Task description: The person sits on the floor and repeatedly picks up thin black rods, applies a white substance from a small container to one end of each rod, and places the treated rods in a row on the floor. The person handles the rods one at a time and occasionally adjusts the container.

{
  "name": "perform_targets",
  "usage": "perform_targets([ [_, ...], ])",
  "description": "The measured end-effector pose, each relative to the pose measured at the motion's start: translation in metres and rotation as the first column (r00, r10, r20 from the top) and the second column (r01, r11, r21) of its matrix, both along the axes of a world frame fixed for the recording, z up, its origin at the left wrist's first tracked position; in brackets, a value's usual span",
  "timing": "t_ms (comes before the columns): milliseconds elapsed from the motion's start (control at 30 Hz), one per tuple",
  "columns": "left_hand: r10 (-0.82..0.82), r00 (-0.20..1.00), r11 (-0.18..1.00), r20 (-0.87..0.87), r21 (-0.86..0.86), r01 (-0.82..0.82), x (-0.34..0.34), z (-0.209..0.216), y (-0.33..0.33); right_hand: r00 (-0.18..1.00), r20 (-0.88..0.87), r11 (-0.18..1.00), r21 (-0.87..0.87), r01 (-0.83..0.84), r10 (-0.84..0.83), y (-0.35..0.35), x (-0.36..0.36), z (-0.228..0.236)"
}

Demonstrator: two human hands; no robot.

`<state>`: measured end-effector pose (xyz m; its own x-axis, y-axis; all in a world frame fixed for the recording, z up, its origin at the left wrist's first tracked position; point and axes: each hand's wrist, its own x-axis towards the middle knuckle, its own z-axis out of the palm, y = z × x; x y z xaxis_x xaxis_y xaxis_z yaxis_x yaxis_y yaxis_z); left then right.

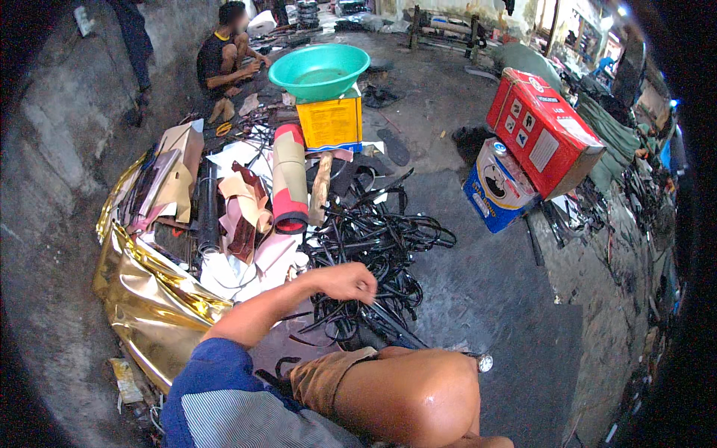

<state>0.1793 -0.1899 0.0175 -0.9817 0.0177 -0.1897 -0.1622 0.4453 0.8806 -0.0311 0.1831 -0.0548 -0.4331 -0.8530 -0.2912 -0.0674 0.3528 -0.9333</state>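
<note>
My left hand (348, 283) reaches over a tangled heap of long glossy black strips (388, 231) on the floor. Its fingers are curled closed in a pinch. Just under the fingertips starts a black strip (396, 325), which slants down toward my bent knee (441, 388); the fingers seem to grip its upper end. My right hand does not show; the raised leg covers part of the area near it. Beside the knee is a small round shiny thing (485, 364), too small to name.
Gold foil sheeting (149, 291) lies at left, near a red-and-beige roll (290, 179) and leather-like scraps (246, 201). Ahead, a green basin (320, 71) tops a yellow box (328, 123). A red carton (541, 131) rests on a blue-and-white box (497, 187). Another person (224, 56) squats far left.
</note>
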Motion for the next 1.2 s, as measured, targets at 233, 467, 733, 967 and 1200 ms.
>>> perform_targets([
  [233, 0.289, 0.914, 0.802, 0.285, -0.593, -0.069, 0.042, -0.018, -0.059, 0.998, 0.037, 0.999, 0.005, -0.041, 0.041, -0.01, 0.026, 0.002],
  [467, 0.414, 0.884, 0.1, -0.216, -0.955, -0.281, 0.028, -0.051, -0.033, 0.989, -0.123, 0.993, 0.07, 0.093, -0.084, -0.019, 0.043, -0.012],
  [733, -0.262, 0.965, 0.958, 0.016, 0.127, 0.258, -0.1, -0.124, 0.163, 0.945, -0.299, 0.979, 0.111, 0.172, -0.132, 0.005, 0.028, -0.054],
  [967, -0.326, 0.939, 0.929, 0.114, 0.223, 0.296, -0.124, -0.157, 0.173, 0.855, 0.043, 0.851, 0.141, 0.507, -0.516, 0.015, 0.026, -0.019],
  [1200, 0.123, 0.99, 0.987, 0.07, -0.112, -0.115, -0.15, -0.167, 0.124, 0.648, -0.425, 0.587, 0.284, 0.758, -0.632, 0.082, 0.012, -0.075],
])
